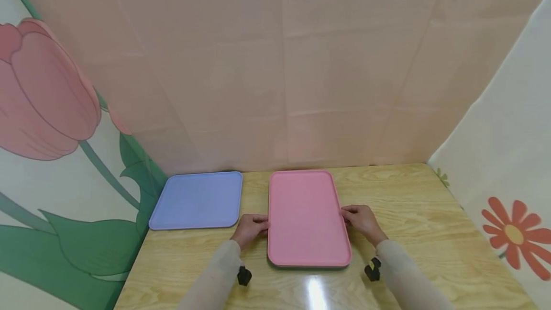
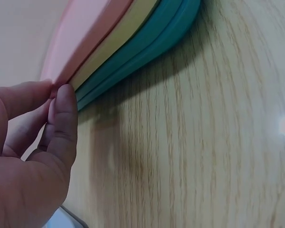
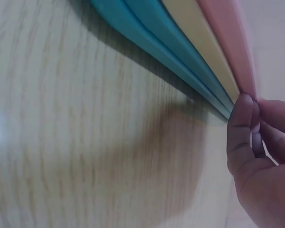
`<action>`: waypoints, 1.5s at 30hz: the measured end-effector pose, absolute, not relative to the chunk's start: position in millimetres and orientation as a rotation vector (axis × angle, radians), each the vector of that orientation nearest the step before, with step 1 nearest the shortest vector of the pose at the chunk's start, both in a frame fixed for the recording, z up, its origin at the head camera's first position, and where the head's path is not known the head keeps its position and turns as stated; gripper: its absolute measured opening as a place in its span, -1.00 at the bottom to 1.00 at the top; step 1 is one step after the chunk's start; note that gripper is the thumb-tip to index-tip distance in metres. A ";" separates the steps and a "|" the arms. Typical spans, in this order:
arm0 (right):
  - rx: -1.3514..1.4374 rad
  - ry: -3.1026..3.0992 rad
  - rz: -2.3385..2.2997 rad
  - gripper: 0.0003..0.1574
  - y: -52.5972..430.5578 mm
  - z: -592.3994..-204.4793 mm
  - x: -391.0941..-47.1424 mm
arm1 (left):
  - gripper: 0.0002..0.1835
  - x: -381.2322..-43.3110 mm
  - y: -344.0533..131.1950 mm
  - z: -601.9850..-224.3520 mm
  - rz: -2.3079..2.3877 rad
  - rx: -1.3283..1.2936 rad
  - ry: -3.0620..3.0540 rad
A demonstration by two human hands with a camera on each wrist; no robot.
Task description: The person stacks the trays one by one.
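Observation:
A pink tray [image 1: 307, 219] lies lengthwise in front of me on top of a stack. Beneath it, in the left wrist view, show the edges of a yellow tray [image 2: 116, 42] and teal trays [image 2: 147, 45]. My left hand [image 1: 250, 230] pinches the pink tray's left rim between thumb and fingers. On the opposite side my right hand [image 1: 363, 221] pinches the right rim at about the same height. In the right wrist view the right fingertips [image 3: 242, 107] sit right at the pink edge, beside the yellow one.
To the left of the stack, near the back edge of the wooden table [image 1: 409, 214], lies a blue tray [image 1: 198, 201]. A beige cloth wall [image 1: 280, 71] rises behind the table, with flower-printed panels on both sides.

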State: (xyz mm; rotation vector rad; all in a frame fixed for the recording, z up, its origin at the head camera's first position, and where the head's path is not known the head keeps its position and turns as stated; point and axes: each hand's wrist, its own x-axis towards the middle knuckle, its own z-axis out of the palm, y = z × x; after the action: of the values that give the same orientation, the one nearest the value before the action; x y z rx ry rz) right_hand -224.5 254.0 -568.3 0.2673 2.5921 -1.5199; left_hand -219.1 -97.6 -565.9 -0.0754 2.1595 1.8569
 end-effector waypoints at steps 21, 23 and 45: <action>0.181 2.602 -1.619 -0.71 215.8 -543.5 -229.3 | -0.66 -216.1 -132.3 -563.1 1.805 -0.132 2.192; 0.143 2.609 -1.607 -0.72 206.0 -542.3 -228.6 | -0.66 -216.7 -136.4 -563.9 1.795 -0.146 2.212; -0.058 2.436 -1.765 -0.79 120.2 -544.0 -221.4 | -0.69 -217.0 -174.7 -567.5 1.863 -0.292 2.353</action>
State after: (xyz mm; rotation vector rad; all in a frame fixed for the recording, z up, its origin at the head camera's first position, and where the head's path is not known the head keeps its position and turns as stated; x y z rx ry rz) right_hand -221.4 120.2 -544.0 -0.0581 2.4357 -1.7649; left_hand -217.0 -174.7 -567.5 -0.2922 2.3533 1.8626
